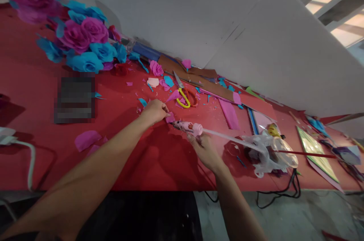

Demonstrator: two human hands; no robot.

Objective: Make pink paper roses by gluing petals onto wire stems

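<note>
My right hand [206, 149] is wrapped round a pink hot glue gun [188, 127], which has a long clear glue stick [227, 137] sticking out of its back end. The gun's nozzle points left and meets a small magenta paper piece [170, 117]. My left hand [156, 112] pinches that paper between thumb and fingers. Whether the nozzle touches the paper or is just above it, I cannot tell. Beyond my hands lie scissors [183, 97] with yellow and orange handles, among pink and blue paper scraps.
Magenta and blue paper flowers [88, 40] stand at the left back on the red table [127, 174]. A blurred dark box [75, 99] sits below them. Brown paper strips [199, 78] run along the wall. At right are a plastic bag [258, 154], a clear lid and black cables [284, 193].
</note>
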